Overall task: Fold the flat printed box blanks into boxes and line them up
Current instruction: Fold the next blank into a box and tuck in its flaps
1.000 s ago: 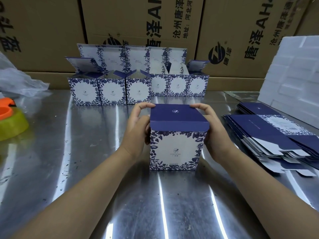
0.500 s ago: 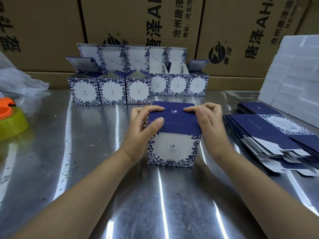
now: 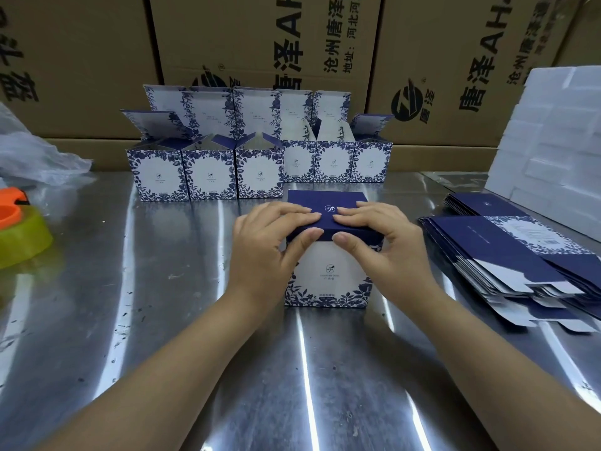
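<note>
Right now the box stands upright mid-table with its lid down. Both hands are on the navy lid: left hand and right hand have fingers flat across the top, nearly meeting at the logo, thumbs against the front edge. Pressing, not gripping. Steel table. Folded boxes with lids open sit just behind. Flat blanks stacked right, tape roll and plastic bag left, white foam far right, printed cartons along the back.

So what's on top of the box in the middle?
Both hands: the left hand and right hand press the dark blue lid of the box. Its inside is hidden.
</note>
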